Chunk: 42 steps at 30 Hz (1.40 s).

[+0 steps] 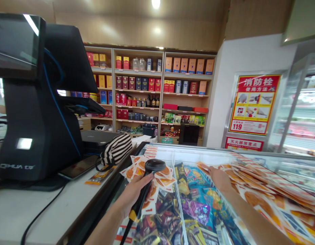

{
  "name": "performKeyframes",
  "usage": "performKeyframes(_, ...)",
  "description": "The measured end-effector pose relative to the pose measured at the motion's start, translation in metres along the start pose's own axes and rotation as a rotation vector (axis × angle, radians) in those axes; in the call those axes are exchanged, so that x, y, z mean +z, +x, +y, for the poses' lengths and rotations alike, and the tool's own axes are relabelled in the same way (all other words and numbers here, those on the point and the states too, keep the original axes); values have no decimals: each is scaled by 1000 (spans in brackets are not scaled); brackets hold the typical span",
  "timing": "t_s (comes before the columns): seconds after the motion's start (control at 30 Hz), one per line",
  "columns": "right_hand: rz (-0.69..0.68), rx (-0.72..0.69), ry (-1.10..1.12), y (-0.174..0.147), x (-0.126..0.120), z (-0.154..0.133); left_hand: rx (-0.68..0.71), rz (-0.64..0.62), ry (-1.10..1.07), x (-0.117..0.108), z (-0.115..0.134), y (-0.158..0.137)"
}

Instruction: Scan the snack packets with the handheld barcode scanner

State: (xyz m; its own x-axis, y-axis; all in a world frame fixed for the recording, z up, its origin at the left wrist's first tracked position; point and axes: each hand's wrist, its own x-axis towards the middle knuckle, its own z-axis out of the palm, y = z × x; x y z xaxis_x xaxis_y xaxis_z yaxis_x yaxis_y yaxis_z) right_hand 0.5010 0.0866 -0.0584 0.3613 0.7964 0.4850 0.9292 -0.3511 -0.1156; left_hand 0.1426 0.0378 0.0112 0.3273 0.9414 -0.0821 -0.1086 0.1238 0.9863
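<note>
My left hand [134, 194] is wrapped round the handle of a black barcode scanner [155, 165], whose head points up and forward. Beneath and behind the scanner, flat white-and-orange packets [140, 166] lie spread on the glass top of a display freezer [157, 153]. On the right, my right hand [220, 178] pinches the edge of another white-and-orange packet [203, 166]. Its fingertips are partly hidden behind the hand. Next to it, a large pile of similar packets [259, 197] covers the right side of the glass.
Coloured bagged goods [195, 207] show through the glass, split by a white wire divider [179, 204]. To the left, a counter [32, 211] bears a black register [37, 129], a phone [79, 166] and a striped pouch [119, 148]. Stocked shelves [138, 73] line the back wall.
</note>
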Motion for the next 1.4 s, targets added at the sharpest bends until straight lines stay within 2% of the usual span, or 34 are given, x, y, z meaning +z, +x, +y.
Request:
performKeyframes(0.1, 149, 105, 153, -6, -9, -2, -24, -66, 6, 0, -5, 2)
performKeyframes(0.2, 275, 249, 455, -13, -11, -11, -18, -142, 0, 1, -7, -1)
performKeyframes(0.37, 139, 353, 1112, -27, -2, -36, 0, -186, 13, 4, -8, -7)
performKeyframes(0.47, 119, 372, 1326, -31, 1, -45, -18, -251, 18, 4, -9, -6)
performKeyframes(0.67, 114, 387, 1415, -32, 1, -46, -8, -283, -30, 2, -7, -6)
performKeyframes(0.8, 128, 382, 1447, -33, -1, -47, 21, -248, -49, 3, -8, -9)
performKeyframes(1.03, 158, 369, 1390, -34, -4, -48, 28, -293, -30, 1, -8, -7)
performKeyframes(1.2, 175, 353, 1339, -35, -3, -49, 27, -354, -60, 8, -5, -15)
performKeyframes(1.4, 182, 358, 1341, -35, -7, -53, 33, -364, -78, 8, -6, -18)
